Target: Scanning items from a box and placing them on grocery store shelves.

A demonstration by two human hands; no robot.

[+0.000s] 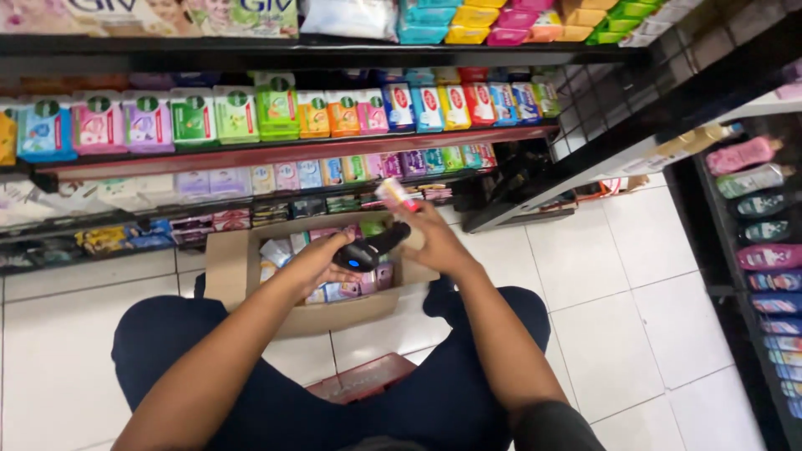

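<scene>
Keep left hand [322, 260] wrapped around black handheld scanner [372, 248], fingers curled on grip, nose aimed up and right toward small pink-and-white packet [396, 194]. Keep right hand [434, 238] pinched on packet's lower end, thumb and fingers closed on it, packet tilted and raised above open cardboard box [230, 263]. For a clean read, probably best: turn printed face square to scanner nose, hold both wrists steady, leave a short gap between packet and scanner, avoid covering the code with fingertips; code side not discernible here. Box rests on white tiled floor [585, 276] between knees in dark trousers [167, 342], part-filled with small pastel packets [351, 288]; front flap near thighs, rear wall just beside lowest shelf [125, 238]. Red-edged shelf [292, 153] above, stocked with soap boxes, overhangs work area: limit upward lift. Red flat item [363, 377] on floor between legs. Open floor to the right, bounded by black rack [752, 250] of bottles; widest room for elbow movement there.
</scene>
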